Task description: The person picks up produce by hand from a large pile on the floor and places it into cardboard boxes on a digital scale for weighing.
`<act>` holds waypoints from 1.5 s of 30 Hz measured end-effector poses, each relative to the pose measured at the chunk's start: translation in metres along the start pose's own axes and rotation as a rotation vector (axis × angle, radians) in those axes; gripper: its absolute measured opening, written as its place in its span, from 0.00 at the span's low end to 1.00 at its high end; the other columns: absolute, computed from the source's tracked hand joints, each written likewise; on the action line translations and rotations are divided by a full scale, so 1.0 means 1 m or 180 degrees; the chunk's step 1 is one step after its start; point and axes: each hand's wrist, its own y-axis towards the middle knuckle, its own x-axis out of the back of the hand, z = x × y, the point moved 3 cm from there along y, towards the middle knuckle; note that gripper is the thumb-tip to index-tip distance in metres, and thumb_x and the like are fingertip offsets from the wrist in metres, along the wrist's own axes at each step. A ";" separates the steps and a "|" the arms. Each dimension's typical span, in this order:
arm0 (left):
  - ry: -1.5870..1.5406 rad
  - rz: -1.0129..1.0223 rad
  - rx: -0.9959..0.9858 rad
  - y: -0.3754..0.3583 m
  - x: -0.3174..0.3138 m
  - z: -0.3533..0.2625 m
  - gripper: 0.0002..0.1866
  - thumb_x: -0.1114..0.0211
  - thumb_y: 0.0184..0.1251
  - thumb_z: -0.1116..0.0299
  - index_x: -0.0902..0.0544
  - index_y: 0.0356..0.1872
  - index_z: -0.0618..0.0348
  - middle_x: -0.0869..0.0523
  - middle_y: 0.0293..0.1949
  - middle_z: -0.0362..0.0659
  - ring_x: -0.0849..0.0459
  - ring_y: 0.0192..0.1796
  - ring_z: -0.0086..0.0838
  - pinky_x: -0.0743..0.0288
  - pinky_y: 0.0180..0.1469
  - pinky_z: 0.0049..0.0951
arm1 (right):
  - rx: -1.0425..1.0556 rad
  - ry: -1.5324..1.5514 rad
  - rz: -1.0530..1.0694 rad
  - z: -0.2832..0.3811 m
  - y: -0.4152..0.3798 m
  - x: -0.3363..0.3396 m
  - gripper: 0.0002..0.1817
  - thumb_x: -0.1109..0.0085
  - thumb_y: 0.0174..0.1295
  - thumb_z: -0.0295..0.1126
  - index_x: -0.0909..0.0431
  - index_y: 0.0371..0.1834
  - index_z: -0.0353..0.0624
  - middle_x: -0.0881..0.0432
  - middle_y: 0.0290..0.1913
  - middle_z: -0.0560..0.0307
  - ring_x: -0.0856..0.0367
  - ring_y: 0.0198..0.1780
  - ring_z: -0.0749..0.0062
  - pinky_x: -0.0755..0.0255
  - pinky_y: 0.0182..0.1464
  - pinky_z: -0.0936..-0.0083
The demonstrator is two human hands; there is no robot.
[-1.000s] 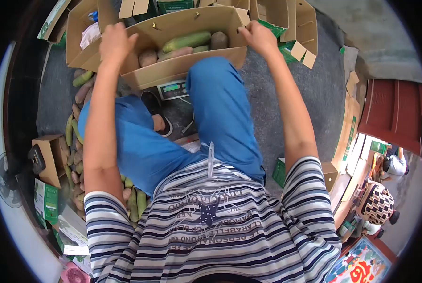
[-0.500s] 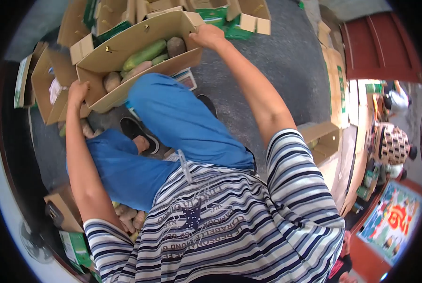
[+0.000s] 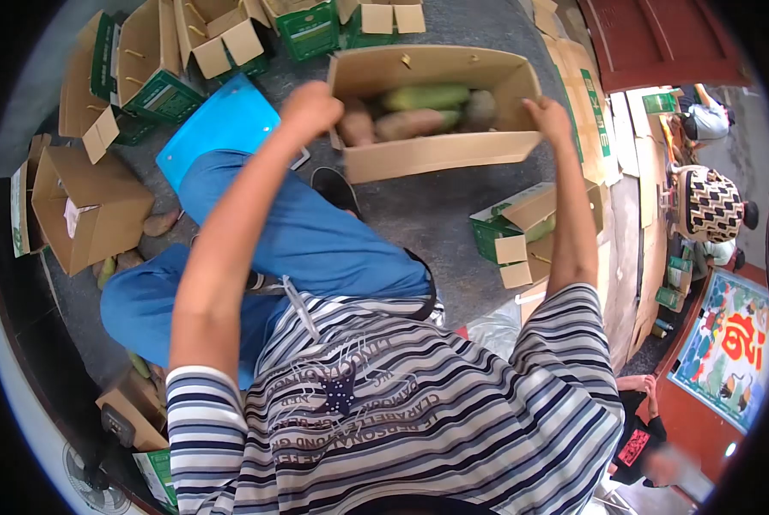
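Note:
An open cardboard box [image 3: 440, 159] is held up off the dark floor between my two hands. My left hand [image 3: 313, 110] is closed on its left end wall. At the other end, my right hand [image 3: 549, 118] grips the top edge of the wall. Inside lie a long green vegetable [image 3: 425, 96], which looks like a cucumber or gourd, a brownish-pink sweet potato [image 3: 408, 125] and a dark roundish vegetable [image 3: 480, 112]. They are blurred by motion, so their exact kinds are hard to tell.
Several open cardboard boxes [image 3: 148, 64] stand along the far side. A flat bright blue surface [image 3: 221, 124] lies beyond my knee. Another box [image 3: 526, 227] with green vegetables sits at right. Loose vegetables [image 3: 159, 223] lie near a box [image 3: 92, 202] at left. People [image 3: 706, 204] are farther right.
Both hands have carried the box of vegetables to the right, away from my knees. The blue surface it had covered now shows. My view has shifted too.

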 end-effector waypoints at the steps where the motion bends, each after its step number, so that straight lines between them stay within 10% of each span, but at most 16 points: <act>1: -0.0345 0.0147 0.0274 -0.002 -0.031 -0.015 0.15 0.45 0.45 0.69 0.18 0.30 0.72 0.18 0.28 0.62 0.16 0.33 0.50 0.22 0.39 0.44 | 0.0092 -0.0137 -0.0060 -0.035 0.010 0.006 0.24 0.46 0.58 0.53 0.20 0.34 0.40 0.19 0.34 0.39 0.20 0.41 0.46 0.28 0.43 0.56; 7: -0.1808 0.1689 0.0497 -0.029 -0.178 -0.101 0.14 0.47 0.61 0.65 0.20 0.35 0.68 0.17 0.30 0.54 0.15 0.33 0.39 0.20 0.33 0.38 | -0.0445 -0.0677 -0.0258 -0.139 -0.003 0.067 0.23 0.45 0.59 0.53 0.22 0.30 0.40 0.20 0.28 0.43 0.21 0.33 0.48 0.29 0.36 0.60; 9: -0.1335 0.1647 -0.0908 -0.051 -0.177 -0.123 0.17 0.49 0.66 0.60 0.22 0.40 0.66 0.18 0.37 0.53 0.18 0.44 0.39 0.24 0.46 0.39 | -0.0503 -0.0935 -0.0246 -0.160 -0.009 0.043 0.18 0.47 0.60 0.48 0.19 0.33 0.44 0.18 0.32 0.44 0.20 0.37 0.48 0.28 0.40 0.60; 13: -0.0879 0.1629 -0.1452 -0.070 -0.132 -0.118 0.18 0.46 0.66 0.59 0.25 0.46 0.64 0.20 0.43 0.52 0.21 0.47 0.38 0.29 0.50 0.36 | -0.1571 0.0368 -0.0599 -0.238 -0.004 -0.026 0.14 0.50 0.61 0.40 0.19 0.37 0.44 0.17 0.36 0.45 0.19 0.38 0.51 0.27 0.41 0.63; 18: -0.1127 0.0997 -0.1219 -0.085 -0.020 -0.086 0.13 0.45 0.67 0.67 0.24 0.48 0.63 0.20 0.43 0.48 0.21 0.47 0.30 0.28 0.48 0.28 | 0.0390 0.0763 -0.0982 -0.043 -0.017 -0.020 0.11 0.52 0.58 0.28 0.20 0.41 0.46 0.18 0.40 0.49 0.20 0.43 0.53 0.26 0.45 0.64; 23: -0.0498 -0.0264 -0.0617 -0.111 0.080 -0.050 0.13 0.43 0.66 0.71 0.24 0.50 0.62 0.20 0.45 0.45 0.19 0.44 0.26 0.27 0.47 0.25 | 0.1479 0.0815 0.0004 0.108 -0.026 -0.078 0.10 0.50 0.59 0.26 0.22 0.42 0.44 0.19 0.43 0.54 0.20 0.45 0.55 0.26 0.46 0.64; 26: -0.0463 -0.1301 -0.0651 -0.123 0.104 -0.018 0.13 0.41 0.62 0.75 0.24 0.48 0.62 0.20 0.41 0.47 0.18 0.38 0.29 0.25 0.42 0.27 | 0.1644 0.1084 -0.0101 0.155 -0.001 -0.087 0.11 0.51 0.58 0.27 0.22 0.42 0.47 0.20 0.45 0.52 0.20 0.41 0.53 0.25 0.44 0.62; 35: -0.0551 -0.1551 -0.1018 -0.119 0.083 -0.019 0.13 0.40 0.57 0.82 0.22 0.44 0.64 0.21 0.47 0.48 0.19 0.37 0.25 0.24 0.39 0.22 | 0.1956 0.0548 -0.1383 0.265 0.145 -0.093 0.13 0.49 0.55 0.27 0.25 0.44 0.41 0.22 0.47 0.52 0.26 0.52 0.54 0.30 0.54 0.63; 45: -0.0255 -0.1835 -0.1182 -0.119 0.084 -0.008 0.13 0.39 0.53 0.83 0.22 0.41 0.64 0.20 0.45 0.49 0.17 0.33 0.27 0.23 0.35 0.23 | 0.1844 -0.0931 -0.0042 0.275 0.165 -0.135 0.10 0.50 0.55 0.28 0.20 0.37 0.53 0.19 0.41 0.57 0.21 0.47 0.60 0.31 0.48 0.62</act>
